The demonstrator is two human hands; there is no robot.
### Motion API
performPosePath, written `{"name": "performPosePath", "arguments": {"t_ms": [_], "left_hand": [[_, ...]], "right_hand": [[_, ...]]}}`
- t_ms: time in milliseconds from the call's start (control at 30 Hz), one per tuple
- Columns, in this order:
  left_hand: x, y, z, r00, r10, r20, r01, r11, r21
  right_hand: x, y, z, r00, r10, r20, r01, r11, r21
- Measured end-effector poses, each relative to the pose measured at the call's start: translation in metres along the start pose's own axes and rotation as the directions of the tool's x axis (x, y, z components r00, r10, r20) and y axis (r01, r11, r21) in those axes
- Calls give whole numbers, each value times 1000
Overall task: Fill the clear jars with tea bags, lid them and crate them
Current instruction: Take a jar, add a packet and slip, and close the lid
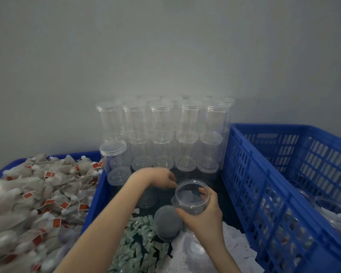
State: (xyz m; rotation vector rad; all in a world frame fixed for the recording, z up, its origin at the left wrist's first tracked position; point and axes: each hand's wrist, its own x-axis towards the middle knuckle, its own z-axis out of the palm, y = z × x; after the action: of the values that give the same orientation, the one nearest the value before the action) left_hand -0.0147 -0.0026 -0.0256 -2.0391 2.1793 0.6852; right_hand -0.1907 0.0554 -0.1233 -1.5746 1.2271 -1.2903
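Note:
My right hand [203, 214] grips an open clear jar [192, 196] tilted toward me, with a few tea bags lying inside it. My left hand [161, 179] reaches across to the jar's far rim, fingers curled downward; what they hold is hidden. A loose grey-looking lid [167, 222] lies just below the jar. A heap of tea bags [34, 200] with red tags fills the blue bin [96, 201] at the left. The blue slatted crate [268, 186] at the right holds lidded jars [331, 211] with tea bags.
Stacks of empty lidded clear jars [161, 131] stand against the grey wall behind my hands. Small green packets [138, 245] and white paper sachets [234, 245] lie on the dark surface near me.

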Motion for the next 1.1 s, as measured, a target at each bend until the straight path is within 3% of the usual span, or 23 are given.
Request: {"name": "performPosePath", "arguments": {"t_ms": [133, 300, 400, 633, 867, 1000, 1100], "left_hand": [[-79, -42, -43, 995, -50, -90, 50, 999, -5], [-132, -130, -20, 913, -342, -222, 374, 920, 121], [-135, -167, 25, 857, -493, -153, 511, 850, 129], [-122, -201, 85, 855, -474, -209, 502, 859, 104], [-99, -214, 94, 831, -357, -427, 540, 703, 463], [-108, -208, 81, 793, -425, -436, 580, 746, 327], [-128, -201, 61, 785, -448, -427, 482, 876, -33]], "right_hand": [[-14, -38, 42, 969, -79, 233, 68, 996, 57], [-38, -69, 94, 896, -129, 425, 84, 989, 124], [-48, -74, 115, 864, -156, 479, 110, 986, 124], [-57, -73, 133, 823, -141, 550, 112, 990, 86], [-56, -63, 139, 821, -118, 559, 115, 993, 40], [-54, -59, 140, 823, -110, 557, 120, 993, 18], [-52, -58, 142, 823, -86, 562, 98, 995, 7]]}}
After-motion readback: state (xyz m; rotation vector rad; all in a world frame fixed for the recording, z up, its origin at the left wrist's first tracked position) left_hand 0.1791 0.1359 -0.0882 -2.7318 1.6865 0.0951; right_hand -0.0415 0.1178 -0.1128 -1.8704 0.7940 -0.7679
